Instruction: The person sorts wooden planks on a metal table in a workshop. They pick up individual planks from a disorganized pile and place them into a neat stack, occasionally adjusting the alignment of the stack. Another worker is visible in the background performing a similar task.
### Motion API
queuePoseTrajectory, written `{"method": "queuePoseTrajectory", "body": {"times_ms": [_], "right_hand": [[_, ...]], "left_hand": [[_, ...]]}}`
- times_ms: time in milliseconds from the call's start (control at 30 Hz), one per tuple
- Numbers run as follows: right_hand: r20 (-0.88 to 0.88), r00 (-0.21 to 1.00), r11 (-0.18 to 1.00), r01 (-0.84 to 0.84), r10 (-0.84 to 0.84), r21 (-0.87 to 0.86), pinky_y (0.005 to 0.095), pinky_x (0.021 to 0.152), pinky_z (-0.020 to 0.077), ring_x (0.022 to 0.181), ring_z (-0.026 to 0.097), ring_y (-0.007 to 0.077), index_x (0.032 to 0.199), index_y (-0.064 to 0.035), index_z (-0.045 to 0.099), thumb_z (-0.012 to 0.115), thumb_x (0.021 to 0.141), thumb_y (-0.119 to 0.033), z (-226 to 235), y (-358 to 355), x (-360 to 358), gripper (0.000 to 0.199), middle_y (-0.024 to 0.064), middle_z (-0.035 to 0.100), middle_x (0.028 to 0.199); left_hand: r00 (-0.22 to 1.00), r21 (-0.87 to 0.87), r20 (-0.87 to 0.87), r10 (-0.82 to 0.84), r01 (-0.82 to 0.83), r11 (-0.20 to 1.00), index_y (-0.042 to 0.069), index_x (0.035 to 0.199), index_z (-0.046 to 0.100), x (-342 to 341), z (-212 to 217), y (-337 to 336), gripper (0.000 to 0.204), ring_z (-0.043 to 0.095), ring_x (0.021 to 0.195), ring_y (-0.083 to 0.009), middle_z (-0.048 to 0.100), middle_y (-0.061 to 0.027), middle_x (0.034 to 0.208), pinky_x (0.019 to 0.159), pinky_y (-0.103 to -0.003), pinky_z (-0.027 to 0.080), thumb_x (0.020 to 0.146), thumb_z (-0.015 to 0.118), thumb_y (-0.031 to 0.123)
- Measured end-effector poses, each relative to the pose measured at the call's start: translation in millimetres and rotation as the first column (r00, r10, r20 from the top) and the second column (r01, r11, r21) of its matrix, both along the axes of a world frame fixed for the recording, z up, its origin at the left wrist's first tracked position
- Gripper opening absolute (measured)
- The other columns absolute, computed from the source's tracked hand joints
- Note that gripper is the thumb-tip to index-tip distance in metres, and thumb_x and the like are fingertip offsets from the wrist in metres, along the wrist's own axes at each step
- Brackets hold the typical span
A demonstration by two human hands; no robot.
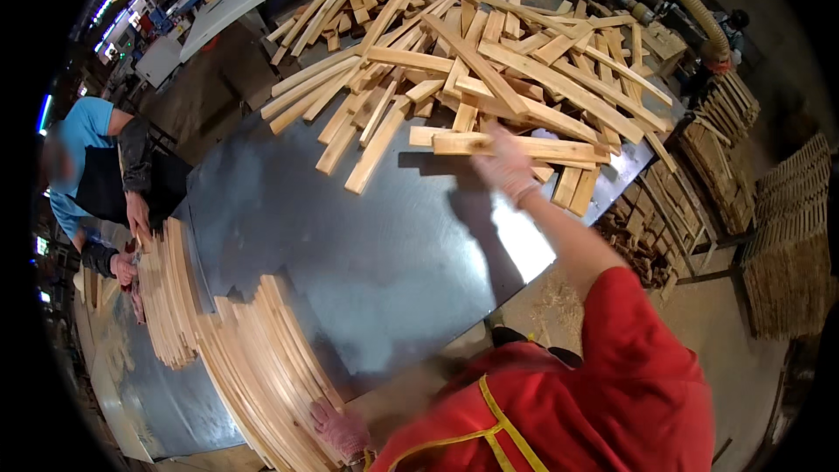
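Observation:
My right hand (pixel 507 166), in a pale glove, grips a wooden slat (pixel 559 150) at the near side of a loose heap of slats (pixel 524 61). A second slat lies right behind it, and a shadow falls on the table below its left end. My left hand (pixel 339 430), in a pinkish glove, rests with its fingers apart against the near end of a row of slats (pixel 271 358). Those slats stand side by side along the table's left part. The right fingers are slightly blurred.
A dark metal table (pixel 350 245) lies between heap and row. At the left, a co-worker in a blue shirt (pixel 92 127) handles another row of slats (pixel 166 297). Stacked wood (pixel 791 236) stands at the right, near a ribbed hose (pixel 690 0).

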State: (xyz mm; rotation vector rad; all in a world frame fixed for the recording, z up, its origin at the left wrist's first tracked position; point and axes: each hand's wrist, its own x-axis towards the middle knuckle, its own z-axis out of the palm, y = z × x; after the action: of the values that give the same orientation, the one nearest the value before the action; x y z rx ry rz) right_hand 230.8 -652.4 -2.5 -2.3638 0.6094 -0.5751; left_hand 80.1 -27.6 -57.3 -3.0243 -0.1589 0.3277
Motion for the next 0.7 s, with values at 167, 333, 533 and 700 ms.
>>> {"method": "queuePoseTrajectory", "body": {"times_ms": [167,333,533,700], "right_hand": [[-0.305,0.932,0.910,0.056,-0.196,-0.411,0.0486,0.101,0.0531,0.115,0.066,0.0406,0.126,-0.0042,0.062,0.077,0.081,-0.036,18.9,-160.4,-24.1,0.057,0.0250,0.069,0.119],[-0.594,0.791,0.983,0.049,-0.146,-0.177,0.0449,0.115,0.0453,0.135,0.059,0.0404,0.156,-0.0067,0.044,0.081,0.078,-0.045,31.6,-185.4,-18.9,0.095,0.0280,0.061,0.144],[-0.410,0.909,0.985,-0.129,0.069,-0.119,0.0448,0.112,0.0454,0.132,0.059,0.0394,0.163,-0.0014,0.034,0.076,0.089,-0.047,-60.4,-174.7,-76.1,0.096,0.0286,0.061,0.140],[-0.041,0.937,0.758,-0.254,0.346,0.601,0.0349,0.113,0.0437,0.132,0.054,0.0267,0.166,-0.0013,0.027,0.082,0.085,-0.007,-79.8,-31.5,-93.8,0.098,0.0190,0.055,0.148]], "left_hand": [[0.983,-0.153,0.001,-0.186,0.184,0.971,0.007,0.156,0.047,-8.0,-11.2,-70.5,0.084,0.044,0.147,-0.0399,0.049,-0.0203,0.159,0.120,-0.051,0.037,0.081,0.075,0.032],[0.946,-0.421,-0.128,-0.298,0.220,0.880,0.006,0.146,0.054,-15.8,27.4,-161.8,0.074,0.051,0.139,-0.0404,0.056,-0.0207,0.147,0.112,-0.051,0.045,0.080,0.079,0.028],[0.950,-0.499,-0.051,-0.309,0.244,0.832,0.010,0.136,0.058,-18.1,13.2,-182.6,0.058,0.063,0.118,-0.0385,0.060,-0.0151,0.136,0.099,-0.049,0.052,0.081,0.073,0.021],[0.943,-0.551,0.064,-0.325,0.305,0.777,0.008,0.136,0.058,-16.7,-5.2,-194.2,0.055,0.062,0.121,-0.0366,0.060,-0.0156,0.136,0.101,-0.048,0.051,0.084,0.069,0.023]]}}
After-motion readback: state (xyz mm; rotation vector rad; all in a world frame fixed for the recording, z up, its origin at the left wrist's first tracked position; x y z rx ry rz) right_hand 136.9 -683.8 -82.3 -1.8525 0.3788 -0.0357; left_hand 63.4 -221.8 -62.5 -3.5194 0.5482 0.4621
